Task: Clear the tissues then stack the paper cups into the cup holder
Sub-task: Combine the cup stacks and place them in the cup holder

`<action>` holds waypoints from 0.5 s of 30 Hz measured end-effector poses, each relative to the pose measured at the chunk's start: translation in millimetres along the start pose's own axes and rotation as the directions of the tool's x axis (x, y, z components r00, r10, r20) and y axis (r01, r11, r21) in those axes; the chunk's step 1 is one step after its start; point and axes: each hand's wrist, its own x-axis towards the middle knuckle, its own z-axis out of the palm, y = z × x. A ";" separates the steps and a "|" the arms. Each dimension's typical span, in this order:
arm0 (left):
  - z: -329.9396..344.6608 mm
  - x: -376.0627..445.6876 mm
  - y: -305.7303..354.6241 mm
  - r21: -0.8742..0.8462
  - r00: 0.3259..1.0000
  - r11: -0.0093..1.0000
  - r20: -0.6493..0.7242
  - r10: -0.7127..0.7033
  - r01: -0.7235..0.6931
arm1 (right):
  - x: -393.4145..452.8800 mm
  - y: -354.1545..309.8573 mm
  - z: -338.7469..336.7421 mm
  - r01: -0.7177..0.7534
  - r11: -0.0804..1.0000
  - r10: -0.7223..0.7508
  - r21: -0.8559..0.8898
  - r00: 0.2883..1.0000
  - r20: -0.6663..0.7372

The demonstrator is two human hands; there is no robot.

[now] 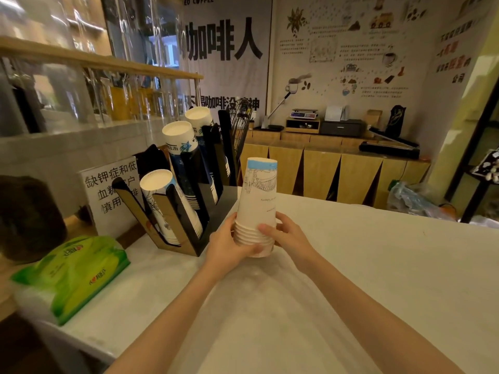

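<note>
both arms reach fwd; left hand (228,245) & right hand (287,233) wrap rims of upside-down paper cup stack (258,206), upright above white counter (378,265); black cup holder (194,211) just left

Coffee shop, coffee banners (224,39), cup holder (189,190), counter scale (304,113)
</note>
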 end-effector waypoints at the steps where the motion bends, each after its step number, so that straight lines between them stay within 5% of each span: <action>1: -3.1 0.3 5.2 -0.008 1.000 1.000 -0.013 0.004 -0.004 | -0.1 -6.8 0.1 0.010 1.000 -0.010 0.011 1.000 0.003; 15: -82.5 4.2 87.9 0.055 0.925 0.960 -0.256 0.280 -0.276 | 1.9 -127.8 25.8 0.334 0.941 -0.337 0.043 0.934 0.115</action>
